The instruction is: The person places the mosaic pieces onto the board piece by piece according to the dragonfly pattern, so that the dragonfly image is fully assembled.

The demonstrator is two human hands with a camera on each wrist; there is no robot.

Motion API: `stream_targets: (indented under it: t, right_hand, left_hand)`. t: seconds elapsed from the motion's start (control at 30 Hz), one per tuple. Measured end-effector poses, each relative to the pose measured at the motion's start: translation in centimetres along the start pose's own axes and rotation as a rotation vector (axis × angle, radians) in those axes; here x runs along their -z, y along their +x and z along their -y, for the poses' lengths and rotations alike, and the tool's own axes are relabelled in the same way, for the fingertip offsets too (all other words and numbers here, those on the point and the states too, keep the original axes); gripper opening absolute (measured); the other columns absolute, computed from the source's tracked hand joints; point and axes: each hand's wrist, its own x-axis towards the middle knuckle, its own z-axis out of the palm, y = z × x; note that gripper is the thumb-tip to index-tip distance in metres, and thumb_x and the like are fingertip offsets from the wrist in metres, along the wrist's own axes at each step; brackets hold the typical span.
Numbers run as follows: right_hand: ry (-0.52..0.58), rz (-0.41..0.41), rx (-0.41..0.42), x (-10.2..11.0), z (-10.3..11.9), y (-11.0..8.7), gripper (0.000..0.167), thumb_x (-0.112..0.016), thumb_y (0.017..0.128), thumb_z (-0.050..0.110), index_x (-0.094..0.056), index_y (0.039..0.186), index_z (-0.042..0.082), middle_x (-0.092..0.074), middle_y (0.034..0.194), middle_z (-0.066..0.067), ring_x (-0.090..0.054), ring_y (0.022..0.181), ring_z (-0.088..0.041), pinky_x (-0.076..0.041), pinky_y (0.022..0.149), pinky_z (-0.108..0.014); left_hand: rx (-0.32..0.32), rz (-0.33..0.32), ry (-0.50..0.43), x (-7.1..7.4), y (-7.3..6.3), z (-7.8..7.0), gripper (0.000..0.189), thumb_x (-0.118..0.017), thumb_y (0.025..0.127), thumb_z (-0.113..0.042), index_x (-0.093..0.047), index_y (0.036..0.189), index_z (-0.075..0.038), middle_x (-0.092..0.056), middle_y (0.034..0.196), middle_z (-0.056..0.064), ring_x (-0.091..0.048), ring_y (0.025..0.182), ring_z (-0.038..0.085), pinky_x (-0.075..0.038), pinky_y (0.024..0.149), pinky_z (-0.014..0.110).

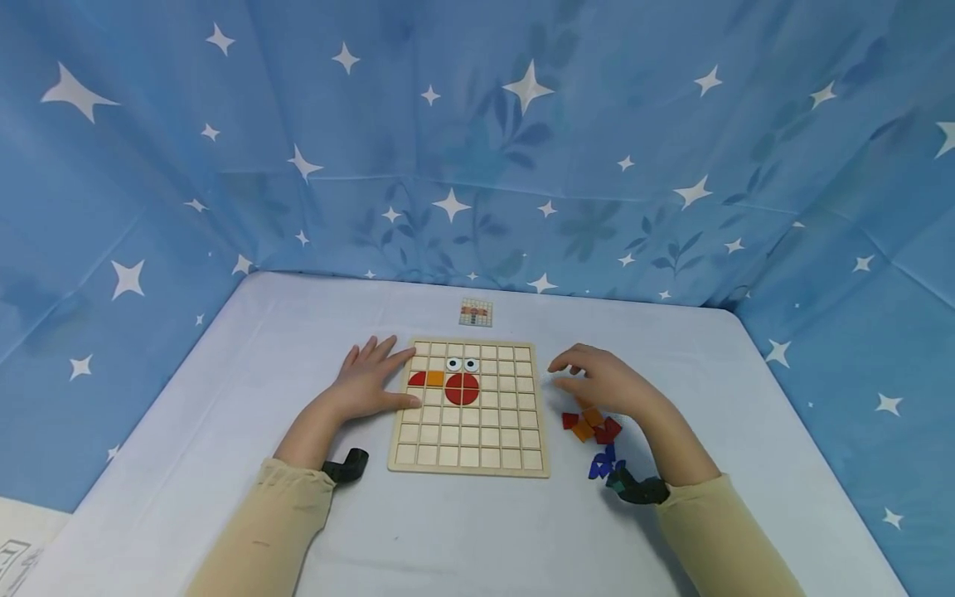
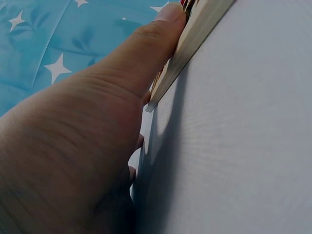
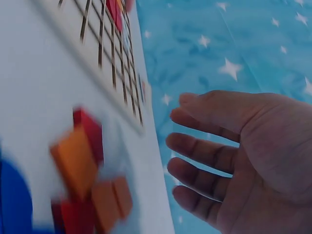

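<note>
A wooden grid board [image 1: 470, 431] lies on the white table. On it sit two eye tiles [image 1: 462, 365], a red circle [image 1: 462, 389] made of quarter pieces, an orange square [image 1: 435, 378] and a red curved piece [image 1: 417, 379]. My left hand [image 1: 366, 385] rests at the board's left edge, fingers spread, thumb and index fingertips on its rim. To the right of the board, my right hand [image 1: 600, 380] hovers with relaxed, slightly bent fingers and holds nothing. Below it lies a pile of orange and red pieces [image 1: 593, 417], with blue pieces [image 1: 603, 463] nearer me.
A small pattern card [image 1: 476, 313] lies behind the board. Blue star-printed cloth [image 1: 477, 149] stands around the back and sides of the table [image 1: 448, 539]. A dark wrist strap [image 1: 637, 485] is on the right wrist, another [image 1: 347, 466] on the left.
</note>
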Motion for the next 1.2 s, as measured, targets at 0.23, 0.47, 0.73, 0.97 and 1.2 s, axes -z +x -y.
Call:
stream_targets:
  t: [0.23, 0.47, 0.73, 0.97, 1.2]
  right_hand:
    - [0.046, 0.014, -0.097, 0.9, -3.5, -1.7, 0.025, -0.067, 0.094, 0.022, -0.069, 0.118, 0.015, -0.066, 0.113, -0.004, -0.058, 0.101, -0.024, -0.056, 0.082, -0.036]
    - [0.087, 0.057, -0.174, 0.6, -5.8, -1.8, 0.021, -0.069, 0.092, 0.021, -0.07, 0.114, 0.018, -0.066, 0.111, -0.004, -0.056, 0.097, -0.021, -0.054, 0.082, -0.034]
    - [0.109, 0.05, -0.146, -0.1, -7.2, -1.7, 0.022, -0.074, 0.088, 0.017, -0.071, 0.109, 0.021, -0.063, 0.109, -0.002, -0.052, 0.096, -0.022, -0.05, 0.081, -0.032]
    - [0.083, 0.053, -0.128, -0.6, -7.8, -1.6, 0.02, -0.075, 0.087, 0.017, -0.069, 0.106, 0.021, -0.06, 0.104, -0.001, -0.051, 0.096, -0.021, -0.051, 0.081, -0.032]
    - [0.07, 0.034, -0.125, -1.0, -8.0, -1.3, 0.024, -0.078, 0.085, 0.026, -0.066, 0.105, 0.02, -0.056, 0.099, -0.002, -0.05, 0.094, -0.02, -0.051, 0.077, -0.031]
  left_hand:
    - [0.003, -0.005, -0.003, -0.1, 0.0, 0.0, 0.095, -0.07, 0.079, -0.067, -0.034, 0.156, -0.025, -0.015, 0.166, 0.016, -0.003, 0.152, 0.045, 0.001, 0.12, 0.064]
    - [0.003, -0.012, -0.006, -0.1, 0.0, 0.0, 0.094, -0.071, 0.079, -0.066, -0.034, 0.155, -0.026, -0.015, 0.166, 0.015, -0.003, 0.153, 0.044, 0.001, 0.12, 0.064]
    - [0.006, -0.008, -0.003, -0.2, 0.1, 0.1, 0.094, -0.071, 0.079, -0.066, -0.033, 0.156, -0.026, -0.014, 0.166, 0.015, -0.003, 0.153, 0.044, 0.001, 0.12, 0.063]
    - [0.004, -0.007, -0.005, -0.1, 0.1, 0.0, 0.095, -0.071, 0.078, -0.066, -0.034, 0.156, -0.025, -0.015, 0.166, 0.016, -0.003, 0.152, 0.045, 0.001, 0.12, 0.064]
    - [0.008, -0.001, 0.001, -0.1, 0.1, 0.0, 0.095, -0.07, 0.078, -0.067, -0.033, 0.156, -0.026, -0.014, 0.166, 0.015, -0.003, 0.152, 0.045, 0.001, 0.12, 0.064]
